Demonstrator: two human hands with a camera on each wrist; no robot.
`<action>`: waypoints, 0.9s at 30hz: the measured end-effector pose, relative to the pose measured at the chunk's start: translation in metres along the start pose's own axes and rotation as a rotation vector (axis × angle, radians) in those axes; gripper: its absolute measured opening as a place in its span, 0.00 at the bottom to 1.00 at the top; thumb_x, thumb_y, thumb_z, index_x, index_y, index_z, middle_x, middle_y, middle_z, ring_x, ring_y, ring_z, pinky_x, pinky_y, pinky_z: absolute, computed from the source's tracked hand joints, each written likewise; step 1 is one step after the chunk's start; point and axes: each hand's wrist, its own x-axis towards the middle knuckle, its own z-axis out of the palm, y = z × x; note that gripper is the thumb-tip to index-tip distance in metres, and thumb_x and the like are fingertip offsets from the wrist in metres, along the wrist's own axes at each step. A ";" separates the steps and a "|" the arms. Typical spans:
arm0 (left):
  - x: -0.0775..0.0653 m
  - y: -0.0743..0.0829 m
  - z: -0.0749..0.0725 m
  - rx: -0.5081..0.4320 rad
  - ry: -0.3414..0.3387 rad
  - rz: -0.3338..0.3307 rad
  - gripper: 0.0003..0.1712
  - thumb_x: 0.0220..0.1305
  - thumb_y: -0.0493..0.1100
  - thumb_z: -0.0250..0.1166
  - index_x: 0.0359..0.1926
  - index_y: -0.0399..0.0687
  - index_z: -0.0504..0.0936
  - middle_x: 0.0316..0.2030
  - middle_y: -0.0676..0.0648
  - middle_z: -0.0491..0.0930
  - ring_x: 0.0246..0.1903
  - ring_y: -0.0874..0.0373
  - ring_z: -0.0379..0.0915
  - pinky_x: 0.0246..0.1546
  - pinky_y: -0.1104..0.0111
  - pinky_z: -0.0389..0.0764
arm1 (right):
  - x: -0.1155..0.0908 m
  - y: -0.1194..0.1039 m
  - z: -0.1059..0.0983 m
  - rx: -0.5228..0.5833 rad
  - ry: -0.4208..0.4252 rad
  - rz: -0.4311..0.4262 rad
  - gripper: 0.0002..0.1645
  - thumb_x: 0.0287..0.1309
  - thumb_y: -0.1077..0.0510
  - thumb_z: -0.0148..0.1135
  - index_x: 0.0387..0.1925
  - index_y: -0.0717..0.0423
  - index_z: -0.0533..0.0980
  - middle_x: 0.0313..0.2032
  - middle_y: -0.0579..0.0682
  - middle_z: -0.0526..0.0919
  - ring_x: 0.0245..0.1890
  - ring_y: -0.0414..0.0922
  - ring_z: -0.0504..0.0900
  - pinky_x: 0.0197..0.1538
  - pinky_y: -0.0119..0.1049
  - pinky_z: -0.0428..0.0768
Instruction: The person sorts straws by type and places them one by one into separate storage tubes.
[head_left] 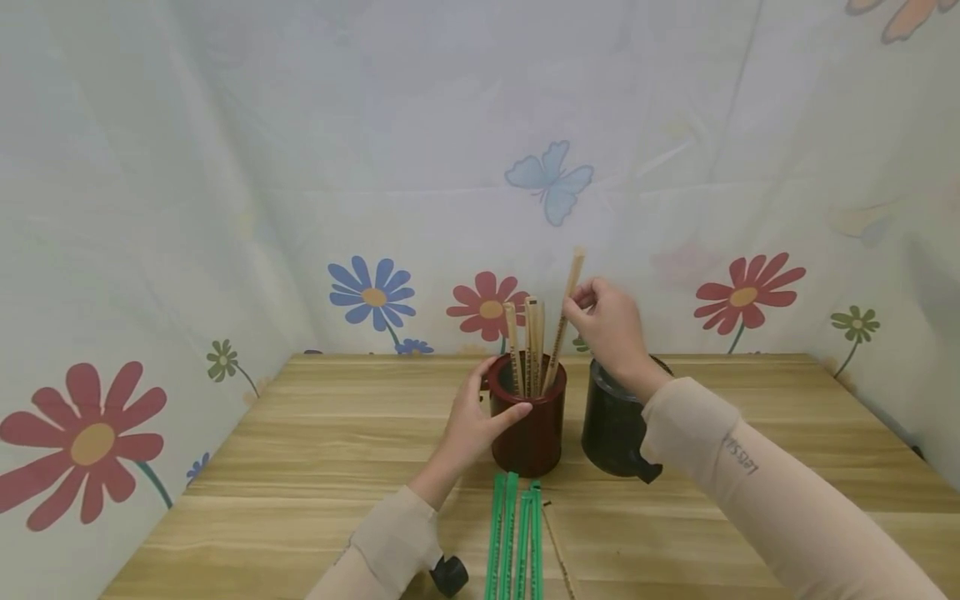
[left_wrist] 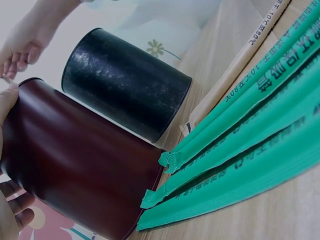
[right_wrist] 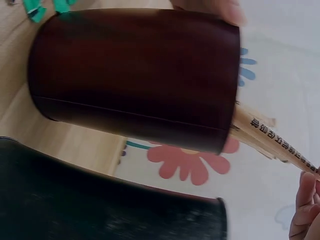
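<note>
Brown-wrapped straw (head_left: 558, 337) at the right hand (head_left: 611, 325), pinched between thumb and fingertips, lower end inside the dark red cup (head_left: 528, 442), top leaning out toward that hand. Gripped above the rim, presumably to leave the fingertips clear of the other brown straws (head_left: 531, 342) standing in there. Over with the left hand (head_left: 472, 417): clasping the cup by its side, thumb near the rim, likely to stop any tipping. Just below the right hand, a black cup (head_left: 611, 425), upright on the table (head_left: 337, 467). Nearer the person than both hands, green-wrapped straws (head_left: 512, 533) in a side-by-side row, ends toward the red cup, perhaps for easy reaching. Alongside, toward the right hand's side, one loose brown straw (head_left: 558, 546).
</note>
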 end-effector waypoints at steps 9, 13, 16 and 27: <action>0.000 0.001 -0.001 -0.017 -0.010 0.000 0.49 0.51 0.60 0.72 0.70 0.55 0.61 0.67 0.47 0.65 0.61 0.50 0.64 0.59 0.48 0.68 | -0.007 0.006 0.013 -0.074 -0.111 0.013 0.10 0.61 0.55 0.56 0.35 0.59 0.75 0.30 0.56 0.84 0.22 0.43 0.77 0.28 0.33 0.74; -0.001 0.002 -0.001 -0.027 -0.011 0.000 0.47 0.53 0.56 0.72 0.70 0.56 0.60 0.67 0.46 0.65 0.61 0.49 0.64 0.60 0.47 0.67 | -0.010 0.007 0.016 -0.092 -0.147 0.010 0.10 0.60 0.55 0.56 0.35 0.59 0.75 0.31 0.56 0.84 0.21 0.42 0.78 0.29 0.34 0.75; -0.002 0.008 -0.002 -0.033 -0.020 -0.013 0.46 0.54 0.50 0.72 0.71 0.53 0.59 0.68 0.43 0.64 0.62 0.47 0.62 0.60 0.45 0.66 | -0.012 0.008 0.018 -0.110 -0.167 0.018 0.10 0.60 0.55 0.57 0.36 0.59 0.75 0.33 0.56 0.85 0.21 0.42 0.78 0.29 0.34 0.76; 0.000 0.004 -0.002 -0.025 -0.014 -0.012 0.49 0.52 0.60 0.72 0.70 0.55 0.60 0.67 0.47 0.65 0.62 0.50 0.63 0.60 0.46 0.67 | -0.014 0.011 0.022 -0.169 -0.235 0.043 0.10 0.60 0.54 0.59 0.34 0.58 0.75 0.31 0.54 0.83 0.25 0.45 0.77 0.32 0.36 0.76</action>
